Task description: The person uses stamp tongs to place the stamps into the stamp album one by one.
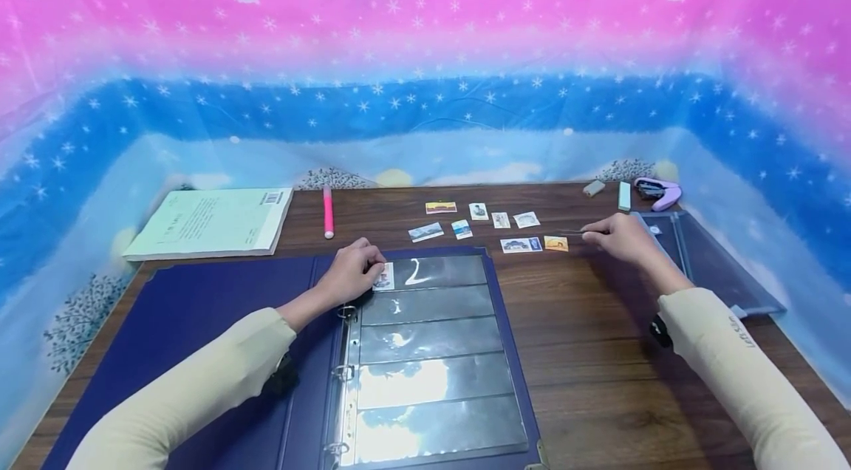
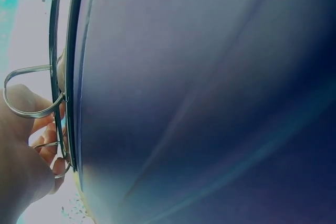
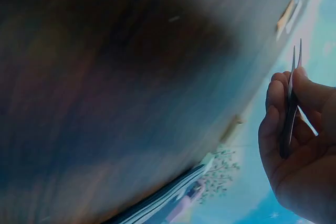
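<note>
We are judging this early: one stamp (image 1: 388, 278) is lying at the album's (image 1: 199, 329) top pocket (image 1: 459, 270), left end; four lower pockets (image 1: 432, 306) are showing none through glare. Eight loose stamps (image 1: 478, 211), one possibly a pair, are lying toward the bench's (image 1: 598, 374) far edge. The right hand (image 1: 618, 237) is gripping one pair of tweezers (image 3: 289, 116); whether the left hand (image 1: 352, 272) is pinching anything, we cannot tell.

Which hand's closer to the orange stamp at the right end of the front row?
Right. The right hand holds tweezers just right of the orange stamp; the left hand is well to its left, at the album page's upper left.
</note>
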Demonstrator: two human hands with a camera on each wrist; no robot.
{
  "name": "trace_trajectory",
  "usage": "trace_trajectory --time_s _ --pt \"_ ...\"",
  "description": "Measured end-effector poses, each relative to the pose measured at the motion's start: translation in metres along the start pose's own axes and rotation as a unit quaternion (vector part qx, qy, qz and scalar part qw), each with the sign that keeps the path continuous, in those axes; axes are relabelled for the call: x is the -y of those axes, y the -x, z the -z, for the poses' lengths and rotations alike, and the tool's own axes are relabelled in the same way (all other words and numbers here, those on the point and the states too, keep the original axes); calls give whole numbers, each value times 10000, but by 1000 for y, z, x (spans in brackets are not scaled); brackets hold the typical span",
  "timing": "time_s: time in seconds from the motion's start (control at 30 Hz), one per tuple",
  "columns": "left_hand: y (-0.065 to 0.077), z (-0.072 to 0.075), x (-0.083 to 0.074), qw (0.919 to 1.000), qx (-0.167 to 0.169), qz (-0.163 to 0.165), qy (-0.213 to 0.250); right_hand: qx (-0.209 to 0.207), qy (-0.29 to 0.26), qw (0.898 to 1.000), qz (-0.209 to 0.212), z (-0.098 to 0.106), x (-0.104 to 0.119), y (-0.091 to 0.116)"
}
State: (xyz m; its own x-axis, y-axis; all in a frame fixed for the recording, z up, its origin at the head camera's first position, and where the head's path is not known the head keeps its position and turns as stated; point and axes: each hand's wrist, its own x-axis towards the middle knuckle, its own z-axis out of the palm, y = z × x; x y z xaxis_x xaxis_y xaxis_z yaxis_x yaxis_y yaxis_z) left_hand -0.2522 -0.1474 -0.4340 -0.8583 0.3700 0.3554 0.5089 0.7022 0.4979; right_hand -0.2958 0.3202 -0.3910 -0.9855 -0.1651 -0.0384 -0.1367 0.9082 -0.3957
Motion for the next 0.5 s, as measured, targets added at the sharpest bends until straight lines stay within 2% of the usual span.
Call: trace_trajectory --time_s 0.1,0.27,0.5 --pt "1 0 1 10000 15 3 -19 55 22 9998 -208 -2 -10 2" --pt "1 1 1 10000 42 3 39 22 227 9993 -300 -13 -18 -1" --pt "1 0 0 9999 64 -23 90 11 129 9992 -376 -21 -19 -1"
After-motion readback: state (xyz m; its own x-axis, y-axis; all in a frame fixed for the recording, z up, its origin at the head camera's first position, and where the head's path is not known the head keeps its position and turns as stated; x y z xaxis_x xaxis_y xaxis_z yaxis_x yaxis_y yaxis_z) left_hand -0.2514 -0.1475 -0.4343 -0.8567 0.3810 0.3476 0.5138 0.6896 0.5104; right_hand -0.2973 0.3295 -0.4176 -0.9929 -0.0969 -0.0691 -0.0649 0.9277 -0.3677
